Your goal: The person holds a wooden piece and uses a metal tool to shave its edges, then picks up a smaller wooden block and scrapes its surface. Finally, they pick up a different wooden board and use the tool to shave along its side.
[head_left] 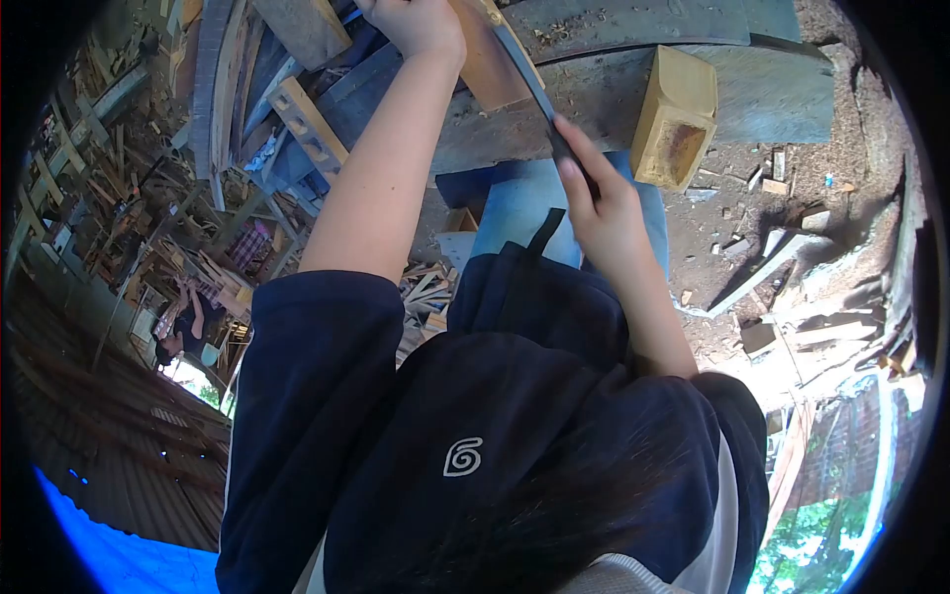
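Note:
My right hand is closed around the dark handle end of a long, narrow, flat tool. The tool slants up and to the left, lying along the edge of a reddish-brown wooden piece. My left hand is at the top edge beside that wooden piece, its fingers cut off or hidden. The piece lies on a curved grey plank. A yellowish wooden block with a hollow in its end rests on the same plank, right of my right hand.
Wood scraps litter the ground at the right. Boards and a slotted piece lie left of my left forearm. Farther left, among piled wood, another person is visible beside a corrugated sheet.

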`<control>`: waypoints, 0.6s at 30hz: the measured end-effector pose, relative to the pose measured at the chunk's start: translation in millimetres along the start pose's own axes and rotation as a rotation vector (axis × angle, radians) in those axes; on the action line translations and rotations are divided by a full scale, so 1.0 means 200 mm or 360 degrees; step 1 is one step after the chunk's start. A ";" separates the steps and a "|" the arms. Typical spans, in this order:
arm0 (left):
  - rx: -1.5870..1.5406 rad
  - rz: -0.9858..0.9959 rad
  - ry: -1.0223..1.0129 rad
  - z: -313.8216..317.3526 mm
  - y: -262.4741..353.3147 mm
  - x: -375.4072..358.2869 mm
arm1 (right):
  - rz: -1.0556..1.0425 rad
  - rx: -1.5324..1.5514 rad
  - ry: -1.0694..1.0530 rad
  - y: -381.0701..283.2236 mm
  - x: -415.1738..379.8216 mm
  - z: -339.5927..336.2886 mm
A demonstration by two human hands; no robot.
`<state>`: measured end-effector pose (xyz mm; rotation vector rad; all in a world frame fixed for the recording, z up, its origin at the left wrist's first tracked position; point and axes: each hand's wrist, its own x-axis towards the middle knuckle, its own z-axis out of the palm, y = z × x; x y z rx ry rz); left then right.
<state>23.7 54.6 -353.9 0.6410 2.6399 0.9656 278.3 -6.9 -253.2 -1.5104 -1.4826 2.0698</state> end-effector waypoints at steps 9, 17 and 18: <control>-0.0279 -0.0103 0.0005 0.01 0.00 0.00 | -0.0359 -0.0201 0.0135 0.10 -0.03 0.04; -0.0228 -0.0093 -0.0022 -0.01 0.03 -0.02 | -0.0042 0.0315 0.0064 -0.12 0.20 0.08; -0.0237 -0.0105 -0.0014 -0.02 0.03 -0.01 | 0.0184 0.0367 0.0008 -0.12 0.16 0.02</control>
